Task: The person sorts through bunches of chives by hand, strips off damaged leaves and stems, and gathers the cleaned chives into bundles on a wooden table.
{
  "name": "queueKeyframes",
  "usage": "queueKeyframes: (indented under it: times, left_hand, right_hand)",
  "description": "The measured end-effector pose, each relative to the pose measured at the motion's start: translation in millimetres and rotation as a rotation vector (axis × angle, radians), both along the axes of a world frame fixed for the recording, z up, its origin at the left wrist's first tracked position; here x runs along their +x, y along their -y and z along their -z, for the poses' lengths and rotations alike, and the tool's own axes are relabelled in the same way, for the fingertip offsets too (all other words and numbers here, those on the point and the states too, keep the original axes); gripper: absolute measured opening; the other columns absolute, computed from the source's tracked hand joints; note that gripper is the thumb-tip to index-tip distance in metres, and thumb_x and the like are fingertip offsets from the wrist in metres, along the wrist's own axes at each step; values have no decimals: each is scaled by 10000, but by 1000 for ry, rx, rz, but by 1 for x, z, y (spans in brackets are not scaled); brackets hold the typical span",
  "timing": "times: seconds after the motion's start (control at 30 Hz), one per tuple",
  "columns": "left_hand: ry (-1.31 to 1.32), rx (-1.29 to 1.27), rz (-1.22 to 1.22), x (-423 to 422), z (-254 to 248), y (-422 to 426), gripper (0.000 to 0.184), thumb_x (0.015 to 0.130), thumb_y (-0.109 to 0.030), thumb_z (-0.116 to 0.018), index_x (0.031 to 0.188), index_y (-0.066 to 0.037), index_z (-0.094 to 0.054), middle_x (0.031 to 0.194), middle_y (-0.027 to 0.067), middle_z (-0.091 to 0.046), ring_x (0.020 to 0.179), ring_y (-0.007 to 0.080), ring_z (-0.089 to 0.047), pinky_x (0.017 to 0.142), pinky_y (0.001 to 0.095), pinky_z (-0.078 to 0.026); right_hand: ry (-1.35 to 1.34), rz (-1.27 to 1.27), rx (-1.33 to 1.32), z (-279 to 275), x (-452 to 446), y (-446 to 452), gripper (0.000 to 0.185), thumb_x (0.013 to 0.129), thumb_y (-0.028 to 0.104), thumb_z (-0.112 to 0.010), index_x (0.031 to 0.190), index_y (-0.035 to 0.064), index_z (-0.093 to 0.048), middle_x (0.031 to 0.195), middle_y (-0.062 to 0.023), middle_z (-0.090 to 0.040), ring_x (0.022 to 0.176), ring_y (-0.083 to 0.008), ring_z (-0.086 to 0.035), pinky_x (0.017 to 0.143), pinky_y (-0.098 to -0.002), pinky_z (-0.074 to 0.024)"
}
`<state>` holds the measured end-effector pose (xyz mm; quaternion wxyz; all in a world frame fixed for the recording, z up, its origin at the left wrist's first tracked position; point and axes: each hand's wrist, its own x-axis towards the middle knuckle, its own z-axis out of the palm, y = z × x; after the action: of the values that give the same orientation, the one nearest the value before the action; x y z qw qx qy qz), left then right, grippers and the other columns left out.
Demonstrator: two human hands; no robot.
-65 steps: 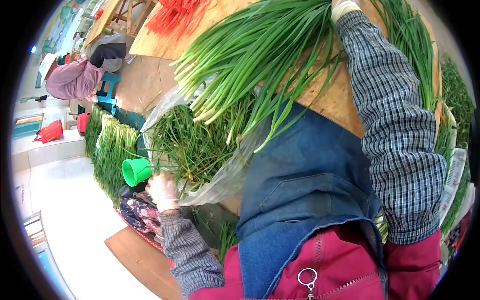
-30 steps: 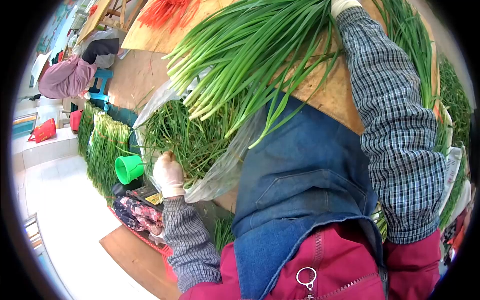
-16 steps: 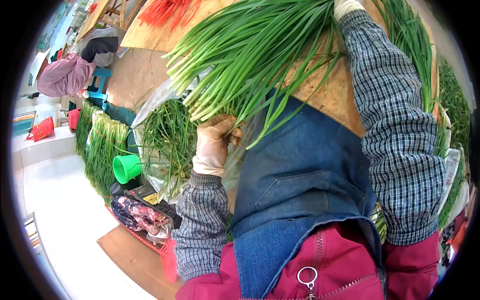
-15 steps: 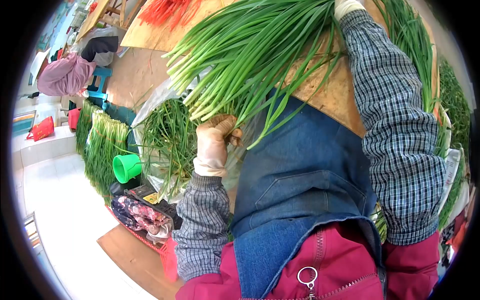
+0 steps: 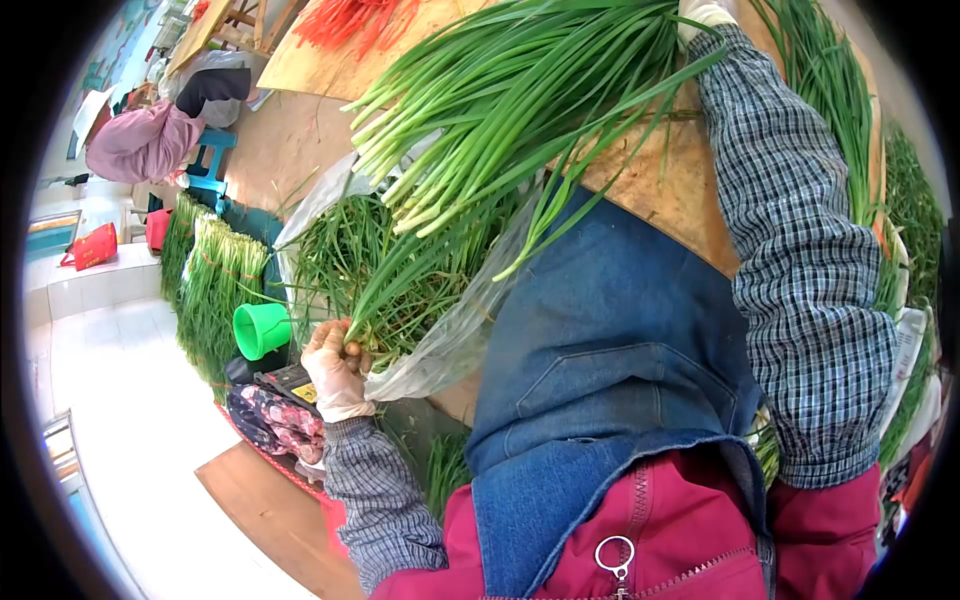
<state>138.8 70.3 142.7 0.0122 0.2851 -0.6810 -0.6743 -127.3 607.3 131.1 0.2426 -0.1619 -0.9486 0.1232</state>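
A thick bunch of garlic chives (image 5: 530, 100) fans out over the wooden table (image 5: 650, 190), pale stem ends toward the lower left. My right hand (image 5: 706, 12), in a pale glove at the top edge, is closed round the leafy part of the bunch; its fingertips are partly hidden. Low on the left, my left hand (image 5: 338, 372), also gloved, is closed on the base of a few loose chive stalks (image 5: 378, 300). These trail up toward the bunch. Beneath them a clear plastic bag (image 5: 440, 345) holds a heap of loose green leaves (image 5: 335, 245).
Tied chive bundles (image 5: 222, 300) stand at left beside a green bucket (image 5: 262, 330). Red ties (image 5: 350, 20) lie on the table's far end. More chives (image 5: 830, 110) lie right of my right arm. Another person (image 5: 145, 140) bends near a blue stool (image 5: 212, 155).
My left hand has moved down and left from the bunch's stem ends, drawing a few stalks over the bag. My right hand stays at the bunch.
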Motion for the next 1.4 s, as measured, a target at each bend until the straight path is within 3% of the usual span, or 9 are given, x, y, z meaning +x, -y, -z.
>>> queueKeyframes:
  times: [0.5,0.63,0.77,0.9,0.97,1.03,1.17,1.33,1.4]
  left_hand:
    - [-32,271,-16,32,-6,-30,132,854,-100,-531,873,27,-559,569,53,-516,417,111,-414,373,268,-384]
    - [-46,211,-63,38,-11,-49,138,858,-103,-525,882,30,-550,573,62,-518,421,114,-418,401,266,-412]
    - [-100,175,-101,47,-21,-69,131,862,-93,-512,884,32,-543,586,73,-526,427,122,-433,414,268,-429]
    - [-214,159,-19,68,-23,-71,110,859,-122,-525,862,-12,-533,644,72,-528,478,131,-470,450,309,-478]
    - [-284,221,20,75,-20,-62,96,854,-115,-531,860,-21,-551,714,76,-574,528,146,-515,504,311,-494]
    - [-423,133,-81,79,-11,-52,123,859,-90,-517,926,8,-548,748,88,-588,617,148,-559,580,267,-494]
    - [-319,329,-37,93,5,-13,163,826,-95,-550,964,-10,-569,929,117,-593,868,225,-568,761,369,-474]
    - [165,-572,328,61,15,2,190,811,-105,-560,975,-11,-577,964,147,-581,957,270,-520,821,412,-427]
    - [99,-1067,437,39,13,-3,201,805,-109,-564,980,-12,-580,978,158,-577,993,288,-501,846,428,-408]
  right_hand:
    - [-182,-391,-335,-117,92,62,352,783,339,-543,836,3,-634,811,-192,-618,784,-305,-604,684,-375,-477]
    - [255,-873,-701,-169,190,173,430,791,405,-528,818,-12,-630,807,-205,-611,781,-321,-598,677,-388,-474]
    - [824,-1086,-630,-83,241,271,530,779,503,-515,775,-15,-632,762,-226,-597,770,-349,-590,689,-403,-465]
    - [1012,-815,-1491,-46,252,320,283,725,259,-677,766,-18,-634,670,-96,-615,515,-130,-565,483,-255,-447]
    - [868,-827,-1711,-47,261,343,276,729,259,-643,728,-17,-630,673,-137,-612,560,-192,-588,524,-295,-465]
    - [619,-1075,-1133,-57,265,362,256,716,225,-598,749,-28,-620,697,-187,-596,631,-281,-598,577,-340,-474]
    - [437,-1042,-921,-113,285,392,169,639,75,-546,757,-10,-631,744,-202,-600,771,-332,-611,675,-396,-477]
    - [412,-1340,-866,-167,247,342,139,632,86,-537,711,23,-633,723,-178,-609,743,-332,-610,680,-384,-494]
    - [275,-1026,-977,-177,242,299,136,643,134,-549,691,26,-614,687,-176,-592,692,-343,-593,654,-406,-495]
